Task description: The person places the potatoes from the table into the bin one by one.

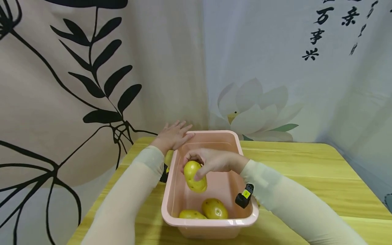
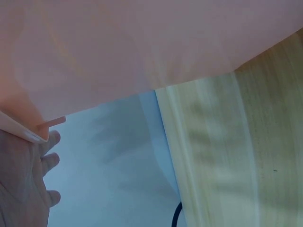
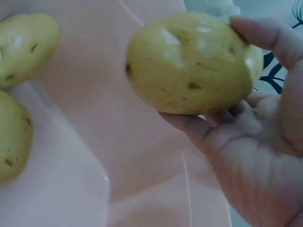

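Note:
A yellow potato (image 1: 195, 180) is held in my right hand (image 1: 215, 160), its thumb on one side and fingers on the other, over the inside of a pink plastic basin (image 1: 210, 223). The right wrist view shows this potato (image 3: 191, 64) gripped toward one end. Two more potatoes lie on the basin's floor at the near end, one whole potato (image 1: 215, 208) and one potato (image 1: 191, 214) partly hidden by the rim. My left hand (image 1: 174, 136) rests on the basin's far left corner, fingers spread and fairly straight. In the left wrist view that hand (image 2: 23, 177) touches the rim from outside.
The basin stands on a wood-grain table (image 1: 294, 177), near its left edge. Something yellow (image 1: 168, 158) shows between the left forearm and the basin, mostly hidden. A printed curtain (image 1: 171, 68) hangs close behind the table.

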Motion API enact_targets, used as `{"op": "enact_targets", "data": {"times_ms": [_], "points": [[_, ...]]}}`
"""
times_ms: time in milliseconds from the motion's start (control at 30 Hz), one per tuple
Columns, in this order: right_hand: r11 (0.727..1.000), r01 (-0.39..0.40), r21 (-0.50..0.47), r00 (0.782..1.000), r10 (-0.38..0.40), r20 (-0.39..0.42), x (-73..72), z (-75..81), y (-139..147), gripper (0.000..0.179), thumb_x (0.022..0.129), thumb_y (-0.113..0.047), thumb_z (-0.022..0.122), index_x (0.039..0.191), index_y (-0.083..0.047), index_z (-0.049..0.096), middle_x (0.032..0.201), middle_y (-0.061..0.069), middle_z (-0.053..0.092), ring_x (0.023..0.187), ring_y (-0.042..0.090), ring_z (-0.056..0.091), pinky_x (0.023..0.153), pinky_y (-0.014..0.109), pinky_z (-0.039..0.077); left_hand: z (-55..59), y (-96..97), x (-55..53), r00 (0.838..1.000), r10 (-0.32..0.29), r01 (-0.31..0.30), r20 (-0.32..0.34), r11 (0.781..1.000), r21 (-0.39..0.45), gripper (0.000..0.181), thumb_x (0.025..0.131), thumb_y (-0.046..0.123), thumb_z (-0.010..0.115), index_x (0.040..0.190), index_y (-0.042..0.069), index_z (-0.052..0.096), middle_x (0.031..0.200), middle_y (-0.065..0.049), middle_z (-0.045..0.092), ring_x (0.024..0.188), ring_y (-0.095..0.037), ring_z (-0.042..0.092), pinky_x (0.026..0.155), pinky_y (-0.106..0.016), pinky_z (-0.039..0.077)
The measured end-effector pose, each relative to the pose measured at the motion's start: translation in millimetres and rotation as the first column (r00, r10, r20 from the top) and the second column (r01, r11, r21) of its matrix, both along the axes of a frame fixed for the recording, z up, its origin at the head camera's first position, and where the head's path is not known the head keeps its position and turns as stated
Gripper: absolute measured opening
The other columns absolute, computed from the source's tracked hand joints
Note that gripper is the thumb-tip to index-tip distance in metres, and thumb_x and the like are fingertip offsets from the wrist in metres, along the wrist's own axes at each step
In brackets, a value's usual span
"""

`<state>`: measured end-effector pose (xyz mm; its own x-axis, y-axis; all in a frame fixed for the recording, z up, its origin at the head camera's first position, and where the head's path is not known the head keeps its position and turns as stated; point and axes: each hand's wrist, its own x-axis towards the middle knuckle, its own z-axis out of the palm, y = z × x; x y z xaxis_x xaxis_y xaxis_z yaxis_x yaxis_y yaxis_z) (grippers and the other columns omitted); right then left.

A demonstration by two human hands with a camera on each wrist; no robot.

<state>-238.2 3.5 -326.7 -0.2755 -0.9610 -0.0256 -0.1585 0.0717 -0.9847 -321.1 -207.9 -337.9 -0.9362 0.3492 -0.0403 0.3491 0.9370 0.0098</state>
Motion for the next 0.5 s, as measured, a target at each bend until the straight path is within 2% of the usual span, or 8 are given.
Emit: {"op": "enact_targets", "data": {"times_ms": [167, 367, 500], "points": [[0.995, -0.012, 0.099, 0.999, 0.015, -0.037, 0.8, -6.2, -3.4, 0.045, 0.077, -0.004, 0.073, 0.116, -0.002, 0.051, 0.116, 0.011, 0.057, 0.097, 0.019, 0.059, 0.086, 0.037, 0.054, 3.1, 0.4, 2.2, 1.0, 0.005, -0.005, 0.011, 1.0, 0.001, 0.068, 0.097, 0.065, 0.018, 0.154, 0.028, 0.023, 0.161, -0.004, 0.012, 0.147, -0.03, 0.007, 0.113, -0.061, 0.0], [0.986, 0.01, 0.165, 0.998, 0.0, -0.062, 1.0, -10.0, -3.0, 0.049, 0.074, -0.001, 0.076, 0.116, -0.003, 0.051, 0.113, 0.009, 0.06, 0.096, 0.018, 0.058, 0.084, 0.033, 0.054, 4.9, 2.3, 3.4, 1.0, -0.002, 0.002, 0.009, 1.0, -0.008, 0.069, 0.097, 0.065, 0.018, 0.154, 0.026, 0.023, 0.16, -0.006, 0.014, 0.146, -0.032, 0.008, 0.112, -0.061, 0.001], [0.98, -0.022, 0.196, 0.999, 0.03, -0.037, -0.3, -13.1, -2.0, 0.05, 0.075, 0.0, 0.075, 0.119, -0.003, 0.052, 0.114, 0.008, 0.059, 0.097, 0.018, 0.059, 0.085, 0.033, 0.053, 4.5, 2.7, 2.8, 1.0, -0.007, 0.007, 0.0, 1.0, -0.018, 0.07, 0.097, 0.066, 0.017, 0.154, 0.026, 0.024, 0.16, -0.006, 0.015, 0.146, -0.032, 0.009, 0.113, -0.061, 0.003]]}}
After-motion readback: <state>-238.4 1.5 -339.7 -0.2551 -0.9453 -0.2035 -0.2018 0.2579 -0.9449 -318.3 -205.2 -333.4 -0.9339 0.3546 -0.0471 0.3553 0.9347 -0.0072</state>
